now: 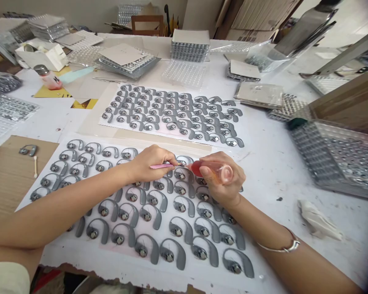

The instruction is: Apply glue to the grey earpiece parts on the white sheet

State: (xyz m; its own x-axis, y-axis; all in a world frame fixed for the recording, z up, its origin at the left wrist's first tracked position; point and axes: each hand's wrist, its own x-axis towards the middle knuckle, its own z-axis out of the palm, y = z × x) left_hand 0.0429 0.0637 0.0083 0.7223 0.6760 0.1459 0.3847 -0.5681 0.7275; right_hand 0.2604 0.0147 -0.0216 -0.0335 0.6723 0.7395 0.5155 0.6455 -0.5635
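- We are recording the left hand (150,163) pinching a slim pink stick (161,166) between thumb and fingertips, its tip just beside one of the curved grey hook-shaped parts with round metal centres (180,173).
- We are seeing the right hand (225,173) curled around a translucent red plastic squeeze bottle (210,169), its nozzle end almost meeting the stick tip; whether they touch, we cannot tell.
- Both hands are hovering over the parts, which are lying in rows on a white backing sheet (58,255).
- More grey parts are lying on a second white backing sheet (102,124), farther up the table.
- A flat brown cardboard sheet (9,171) is resting at left, carrying one loose grey part (28,150) and a white cotton swab (35,167).
- Clear plastic blister trays (334,159) are sitting at right, loaded with metal-centred pieces.
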